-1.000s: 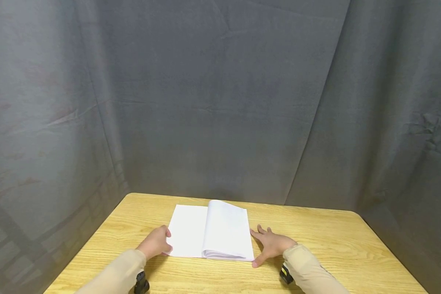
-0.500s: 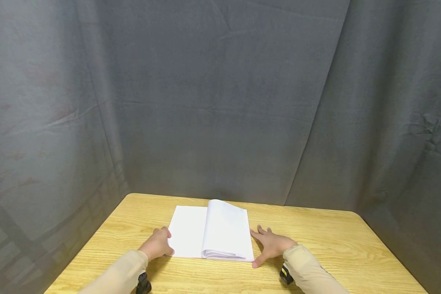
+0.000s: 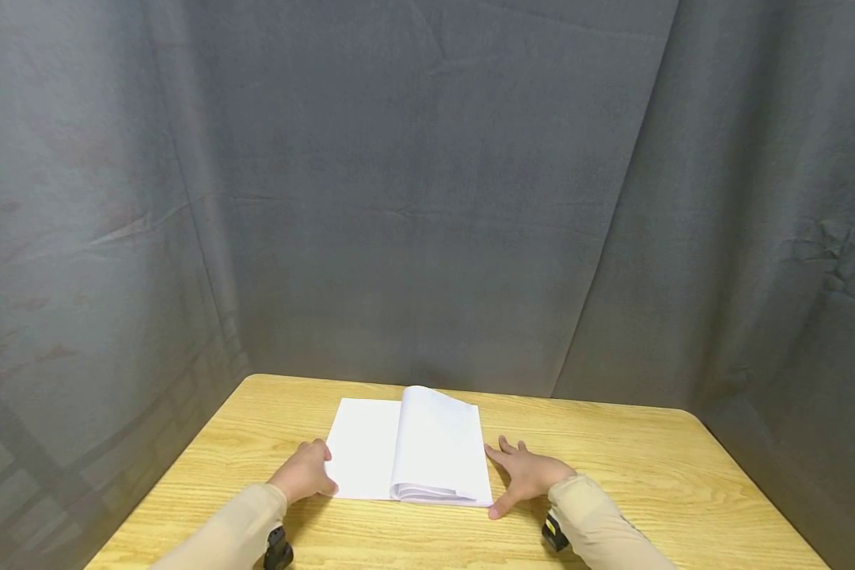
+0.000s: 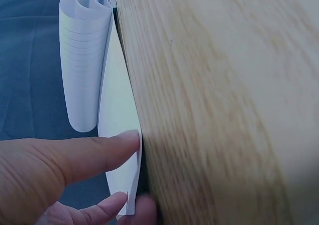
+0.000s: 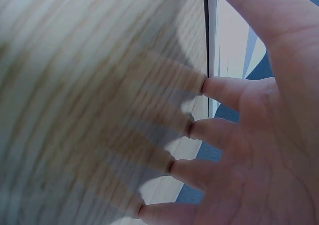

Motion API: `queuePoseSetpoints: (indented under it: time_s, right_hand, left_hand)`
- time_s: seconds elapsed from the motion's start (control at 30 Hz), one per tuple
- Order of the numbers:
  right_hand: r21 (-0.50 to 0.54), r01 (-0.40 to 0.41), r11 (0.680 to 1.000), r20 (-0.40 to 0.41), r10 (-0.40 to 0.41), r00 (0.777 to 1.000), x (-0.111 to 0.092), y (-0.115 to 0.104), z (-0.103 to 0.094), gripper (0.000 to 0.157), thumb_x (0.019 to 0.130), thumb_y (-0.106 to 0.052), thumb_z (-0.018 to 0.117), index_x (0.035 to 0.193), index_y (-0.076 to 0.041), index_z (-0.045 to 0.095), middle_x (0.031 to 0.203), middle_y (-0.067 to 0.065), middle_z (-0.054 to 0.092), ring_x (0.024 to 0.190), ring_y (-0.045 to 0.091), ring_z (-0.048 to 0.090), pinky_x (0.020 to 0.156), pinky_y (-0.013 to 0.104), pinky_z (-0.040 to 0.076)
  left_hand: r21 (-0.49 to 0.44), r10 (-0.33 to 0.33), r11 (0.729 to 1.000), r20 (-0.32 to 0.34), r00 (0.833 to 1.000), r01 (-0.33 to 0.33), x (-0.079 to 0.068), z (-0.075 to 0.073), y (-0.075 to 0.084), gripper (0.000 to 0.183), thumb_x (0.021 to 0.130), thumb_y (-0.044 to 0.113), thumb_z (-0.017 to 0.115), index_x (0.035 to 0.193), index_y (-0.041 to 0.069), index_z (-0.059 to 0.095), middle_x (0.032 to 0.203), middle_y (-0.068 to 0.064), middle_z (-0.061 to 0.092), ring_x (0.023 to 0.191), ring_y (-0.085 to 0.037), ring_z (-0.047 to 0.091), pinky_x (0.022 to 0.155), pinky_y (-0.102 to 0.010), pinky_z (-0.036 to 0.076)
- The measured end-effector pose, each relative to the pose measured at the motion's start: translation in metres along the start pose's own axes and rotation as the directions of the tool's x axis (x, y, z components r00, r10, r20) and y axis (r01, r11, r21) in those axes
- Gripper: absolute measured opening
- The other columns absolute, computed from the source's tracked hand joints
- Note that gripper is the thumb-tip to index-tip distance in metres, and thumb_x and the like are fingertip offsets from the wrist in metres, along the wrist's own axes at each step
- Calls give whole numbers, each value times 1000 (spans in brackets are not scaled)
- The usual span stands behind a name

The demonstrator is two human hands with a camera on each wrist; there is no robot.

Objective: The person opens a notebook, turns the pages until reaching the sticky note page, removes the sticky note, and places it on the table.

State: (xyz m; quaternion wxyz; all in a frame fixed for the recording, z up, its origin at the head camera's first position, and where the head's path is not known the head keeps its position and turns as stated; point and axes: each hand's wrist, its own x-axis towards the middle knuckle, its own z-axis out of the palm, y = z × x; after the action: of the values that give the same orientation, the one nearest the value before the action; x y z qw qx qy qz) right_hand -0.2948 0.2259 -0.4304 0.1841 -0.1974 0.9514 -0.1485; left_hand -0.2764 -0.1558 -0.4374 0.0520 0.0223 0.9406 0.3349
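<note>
The open notebook [image 3: 440,451] lies on the tabletop [image 3: 641,459], some pages [image 3: 435,443] curling over its right half. At its left edge I see the left hand [image 3: 302,473], grip drawn in, pinching it; beside its right edge, the right hand [image 3: 530,473], grip spread wide, holding nothing.

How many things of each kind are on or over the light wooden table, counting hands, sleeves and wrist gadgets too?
Open white paper notebook: 1
Bare hands: 2 (left hand, right hand)
Beige long sleeves: 2
Small black wrist gadgets: 2
Total: 7
</note>
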Motion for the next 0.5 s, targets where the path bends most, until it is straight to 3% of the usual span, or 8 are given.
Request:
queuePoseSetpoints:
  time_s: [0.33,0.5]
  right_hand:
    - [10,-2,1000,5,2,1000,0,0,0,114,65,-55,82,152,-9,25,157,29,15,137,62,13,93,79,28]
    - [13,1,1000,5,-2,1000,0,1,1,114,65,-55,82,153,-8,24,157,29,14,136,62,12,93,80,26]
  left_hand:
    - [41,13,999,-14,1000,-12,2,0,0,45,68,0,83,103,-8,56,95,-19,53,70,-23,53,63,-35,49]
    - [67,24,998,-20,1000,-23,2,0,-3,46,66,4,85,101,-5,58,100,-22,50,81,-29,50,69,-41,49]
